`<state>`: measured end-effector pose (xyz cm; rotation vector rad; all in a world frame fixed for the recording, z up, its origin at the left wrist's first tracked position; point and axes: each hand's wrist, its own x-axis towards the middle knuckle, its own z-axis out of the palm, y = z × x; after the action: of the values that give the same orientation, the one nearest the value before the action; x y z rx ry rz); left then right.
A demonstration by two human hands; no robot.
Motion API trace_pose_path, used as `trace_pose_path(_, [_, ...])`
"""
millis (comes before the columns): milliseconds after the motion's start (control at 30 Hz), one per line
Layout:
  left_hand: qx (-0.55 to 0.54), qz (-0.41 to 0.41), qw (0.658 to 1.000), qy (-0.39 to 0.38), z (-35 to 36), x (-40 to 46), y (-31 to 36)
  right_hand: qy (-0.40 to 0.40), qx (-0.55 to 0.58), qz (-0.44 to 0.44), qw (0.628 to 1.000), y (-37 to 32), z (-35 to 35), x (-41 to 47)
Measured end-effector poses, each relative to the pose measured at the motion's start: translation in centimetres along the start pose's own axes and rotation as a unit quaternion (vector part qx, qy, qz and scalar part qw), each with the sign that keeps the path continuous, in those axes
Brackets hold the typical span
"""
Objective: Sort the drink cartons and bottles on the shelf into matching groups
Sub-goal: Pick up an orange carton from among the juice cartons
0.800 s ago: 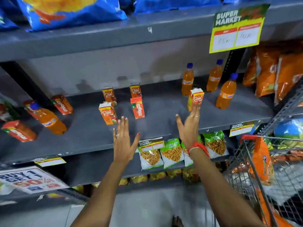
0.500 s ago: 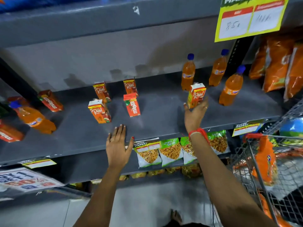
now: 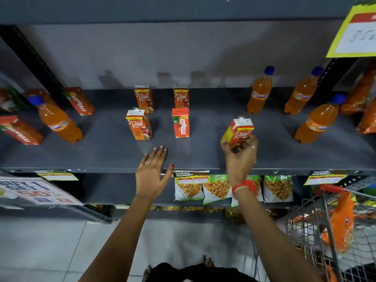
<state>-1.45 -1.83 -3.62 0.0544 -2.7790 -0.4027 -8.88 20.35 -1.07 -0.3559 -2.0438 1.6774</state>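
Note:
My right hand (image 3: 240, 157) grips an orange Real carton (image 3: 240, 132), tilted, just above the grey shelf (image 3: 203, 153). My left hand (image 3: 151, 171) lies flat and open on the shelf's front edge. Three more Real cartons stand mid-shelf (image 3: 138, 125), (image 3: 144, 98), (image 3: 181, 97), with a red Maaza carton (image 3: 181, 122) among them. Three orange bottles with blue caps stand at the right (image 3: 260, 92), (image 3: 302, 94), (image 3: 319, 121). At the left stands another orange bottle (image 3: 58, 119), with Maaza cartons (image 3: 81, 101), (image 3: 20, 130) beside it.
Orange snack bags (image 3: 364, 98) fill the shelf's right end. Green and white snack packets (image 3: 217, 188) hang on the shelf below. A wire trolley (image 3: 317, 224) with orange packs stands at the lower right. A yellow price sign (image 3: 358, 33) hangs at the upper right.
My right hand has closed on the Real carton near the bottles and tilted it off the shelf. My left hand has come to rest on the shelf's front edge.

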Motion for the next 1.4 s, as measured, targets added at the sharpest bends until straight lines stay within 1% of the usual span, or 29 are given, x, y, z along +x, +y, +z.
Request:
trace_pose_path(67, [-0.004,-0.011,1.0,-0.001,-0.6,0.0,-1.6,-0.047,0.015,-0.015,0.999,-0.7,1.8,-2.5])
trace_pose_path(200, [0.009,-0.071,0.997,-0.015,-2.4,0.5,-5.8,-0.131,0.013,-0.036,0.991,-2.5,6.3,-5.8])
trace_pose_path(333, [0.039,-0.075,0.996,-0.036,-3.3,0.3,-8.1,-0.165,-0.037,-0.035,0.985,-3.4,10.0,-7.6])
trace_pose_path(467, [0.035,-0.074,0.996,-0.039,-3.2,0.0,-8.2,-0.187,-0.071,-0.053,0.978,-3.0,11.4,-8.4])
trace_pose_path(500, [0.032,-0.075,0.996,-0.036,-3.2,0.0,-8.1,-0.193,-0.067,-0.05,0.978,-3.0,11.4,-8.4])
trace_pose_path(567, [0.028,-0.076,0.996,-0.031,-3.1,0.1,-8.1,-0.205,-0.015,-0.035,0.978,-3.0,11.0,-8.2])
trace_pose_path(633, [0.024,-0.076,0.997,-0.023,-3.0,0.1,-8.1,-0.191,0.053,-0.023,0.98,-2.9,10.3,-8.0])
trace_pose_path(700, [0.019,-0.076,0.997,-0.019,-2.9,0.1,-8.2,-0.139,0.103,0.002,0.985,-2.6,9.6,-7.5])
trace_pose_path(767, [0.021,-0.073,0.997,-0.009,-2.8,0.0,-8.3,-0.093,0.116,0.016,0.989,-2.6,9.3,-6.0])
trace_pose_path(800, [0.023,-0.074,0.997,-0.006,-2.8,0.1,-8.2,-0.097,0.107,0.022,0.989,-2.6,9.4,-5.1])
trace_pose_path(900, [0.025,-0.08,0.996,-0.01,-2.7,0.0,-8.2,-0.179,0.057,0.039,0.981,-2.5,10.1,-2.4])
trace_pose_path(1000, [0.028,-0.078,0.997,-0.004,-2.6,0.1,-8.2,-0.27,0.064,0.038,0.96,-2.6,10.4,-0.8])
trace_pose_path(1067, [0.028,-0.08,0.996,-0.005,-2.6,0.0,-8.2,-0.299,0.066,0.041,0.951,-2.8,10.6,-0.2])
trace_pose_path(1133, [0.031,-0.081,0.996,-0.008,-2.6,0.0,-8.2,-0.302,0.074,0.046,0.949,-3.1,10.7,0.0])
trace_pose_path(1400, [0.032,-0.084,0.996,-0.016,-2.0,-0.1,-6.7,-0.249,0.07,0.051,0.965,-2.7,8.6,0.4])
